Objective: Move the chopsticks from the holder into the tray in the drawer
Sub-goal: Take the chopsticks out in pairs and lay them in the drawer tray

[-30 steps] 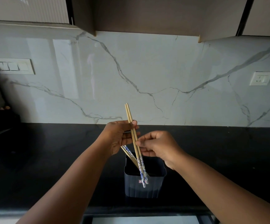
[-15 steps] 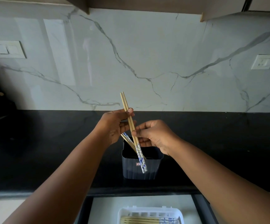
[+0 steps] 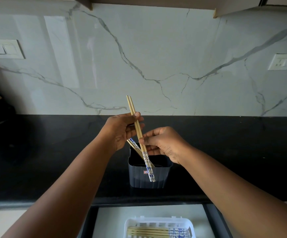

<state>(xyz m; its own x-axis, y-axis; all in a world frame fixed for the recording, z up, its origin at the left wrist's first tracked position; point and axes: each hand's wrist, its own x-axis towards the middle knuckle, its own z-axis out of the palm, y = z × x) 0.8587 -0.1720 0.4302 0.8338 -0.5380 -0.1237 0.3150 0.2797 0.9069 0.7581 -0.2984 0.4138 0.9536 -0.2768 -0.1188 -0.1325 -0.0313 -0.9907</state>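
A: Both hands on one chopstick pair above the holder: left hand grips, right hand pinches lower.

B: Squaring them, probably, for the drawer tray; others lie there.

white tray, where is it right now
In the head view the white tray sits at the bottom centre, inside the open drawer below the black counter, directly under the dark holder, with chopsticks already lying in it.
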